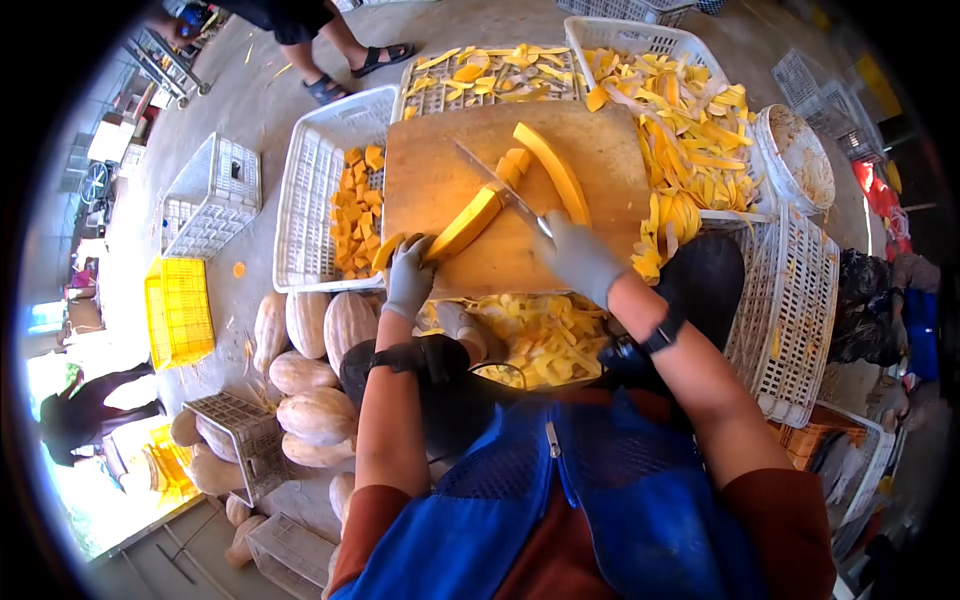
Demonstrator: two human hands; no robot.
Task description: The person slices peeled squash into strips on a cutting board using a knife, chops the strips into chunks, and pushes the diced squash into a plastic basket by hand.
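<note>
My gloved left hand (408,278) is closed around the near end of a long orange pumpkin strip (466,226) on the wooden cutting board (430,150). In my gloved right hand (582,262) is a knife (500,186), its blade crossing the strip near the far end. Just beyond the blade sit a few cut pumpkin chunks (513,166). Another curved pumpkin strip (555,175) lies apart on the board, to the right of the knife. Whether the blade is touching the board is hidden.
Left of the board, a white crate (298,190) holds pumpkin cubes (357,200). Peelings (700,120) fill a crate at right; more peelings (550,335) lie below the board. Whole pumpkins (318,412) rest on the floor at left. Another person's legs (335,45) are at the top.
</note>
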